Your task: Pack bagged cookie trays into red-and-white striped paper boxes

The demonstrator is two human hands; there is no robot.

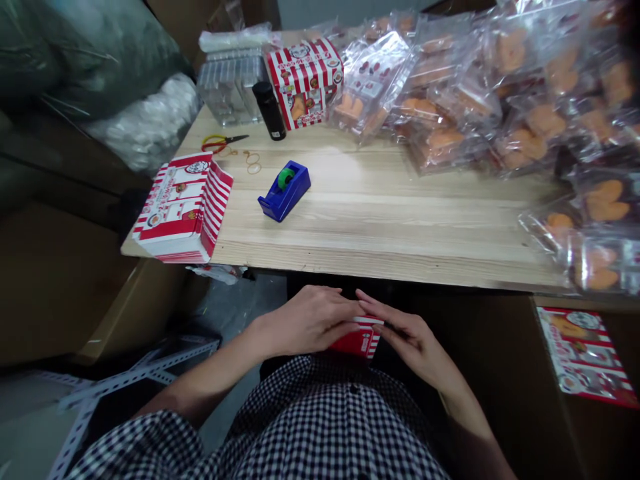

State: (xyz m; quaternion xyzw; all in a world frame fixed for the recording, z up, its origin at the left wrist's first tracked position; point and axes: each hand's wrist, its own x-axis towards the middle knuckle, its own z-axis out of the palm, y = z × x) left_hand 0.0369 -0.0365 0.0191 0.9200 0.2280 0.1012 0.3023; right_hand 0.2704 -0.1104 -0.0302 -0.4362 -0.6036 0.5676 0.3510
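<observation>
Both my hands are in my lap, below the front edge of the wooden table (380, 227). My left hand (310, 320) lies over a small red-and-white striped box (361, 339), fingers closed around its top. My right hand (407, 337) grips the same box from the right side, fingers pressed together against it. Most of the box is hidden under my hands. I wear a black-and-white checked garment.
On the table are a blue tape dispenser (285, 189), a stack of flat striped cartons (183, 207) at the left edge, an assembled striped box (305, 81), a black bottle (269, 110), scissors (223, 141), rubber bands, and several plastic bags of orange items (500, 100). A printed carton (585, 353) lies lower right.
</observation>
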